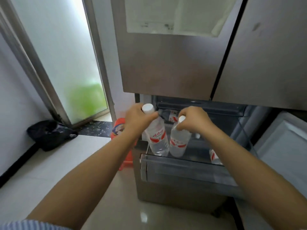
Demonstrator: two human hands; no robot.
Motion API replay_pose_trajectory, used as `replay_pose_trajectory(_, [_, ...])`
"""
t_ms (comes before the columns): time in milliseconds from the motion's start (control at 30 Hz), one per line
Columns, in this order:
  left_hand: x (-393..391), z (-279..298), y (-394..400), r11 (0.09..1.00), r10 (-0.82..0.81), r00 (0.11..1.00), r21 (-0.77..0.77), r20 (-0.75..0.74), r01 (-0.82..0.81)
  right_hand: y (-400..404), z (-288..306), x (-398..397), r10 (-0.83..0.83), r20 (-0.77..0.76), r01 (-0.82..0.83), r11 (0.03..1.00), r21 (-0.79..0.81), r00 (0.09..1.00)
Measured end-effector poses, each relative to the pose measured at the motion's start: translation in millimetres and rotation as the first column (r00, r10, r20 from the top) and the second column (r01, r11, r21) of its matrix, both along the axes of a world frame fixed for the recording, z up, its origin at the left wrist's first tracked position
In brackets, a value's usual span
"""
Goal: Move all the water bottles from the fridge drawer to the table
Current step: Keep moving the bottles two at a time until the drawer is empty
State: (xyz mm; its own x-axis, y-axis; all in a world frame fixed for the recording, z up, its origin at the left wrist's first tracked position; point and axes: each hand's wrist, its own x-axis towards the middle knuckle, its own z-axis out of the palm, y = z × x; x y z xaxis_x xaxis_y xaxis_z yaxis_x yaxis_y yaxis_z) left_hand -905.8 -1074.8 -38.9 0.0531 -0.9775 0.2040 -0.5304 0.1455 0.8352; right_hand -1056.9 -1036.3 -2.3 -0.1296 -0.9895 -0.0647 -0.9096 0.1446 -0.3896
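Sleeve: a blue-and-white striped cuff (25,225) sits at my left elbow, nearest the camera.
Floor: pale glossy tiles (54,163) run under both my forearms.
Drawer: the clear plastic fridge drawer (182,168) stands pulled out below the brushed steel fridge doors (166,63).
Left hand: my left hand (137,120) has its fingers curled round the neck of a clear plastic water bottle with a red-and-white label and white cap (157,138); the bottle tilts, cap toward me and leftward, base over the drawer's front part.
Right hand: my right hand (194,121) pinches the neck of a second clear labelled bottle (178,141), just beside the first, base low in the drawer.
Other bottles: a third labelled bottle (214,156) peeks out under my right forearm; another one (172,116) lies at the drawer's back.
Left of fridge: an orange plastic stool (119,128), then a black bag (49,135) by the frosted glass door (66,63).
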Motion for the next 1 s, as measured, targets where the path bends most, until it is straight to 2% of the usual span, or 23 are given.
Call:
replay_pose_trajectory(100, [52.6,41.9,37.6,0.977,0.124,0.992,-0.173,-0.021,-0.125,19.6,35.8,49.4,0.052,0.018,-0.049,0.987,-0.155,0.998])
replay_pose_trajectory(200, [117.9,71.2,82.7,0.931,0.248,0.968,-0.269,-0.036,-0.248,45.0,69.5,111.0,0.153,0.073,-0.134,0.968,-0.21,0.986])
replay_pose_trajectory(433, [280.0,79.6,209.4,0.842,0.505,0.855,-0.285,0.12,-0.457,111.4,85.7,276.3,0.442,0.119,-0.431,0.896,-0.108,0.889])
replay_pose_trajectory(533, [346.7,69.1,269.4,0.786,0.614,0.766,-0.238,0.191,-0.57,143.0,74.2,356.5,0.583,0.172,-0.588,0.808,-0.021,0.794])
replay_pose_trajectory(667, [435.4,56.0,344.5,0.661,0.746,0.619,-0.16,0.246,-0.733,197.4,62.6,469.7,0.765,0.192,-0.784,0.62,0.038,0.614])
replay_pose_trajectory(833, [530.4,46.9,434.4,0.505,0.816,0.465,-0.035,0.343,-0.862,268.0,53.8,605.9,0.893,0.219,-0.918,0.395,0.038,0.393])
replay_pose_trajectory(1000, [626.7,32.7,505.7,0.334,0.85,0.326,0.057,0.413,-0.941,313.5,41.7,728.3,0.945,0.231,-0.973,0.228,0.044,0.232])
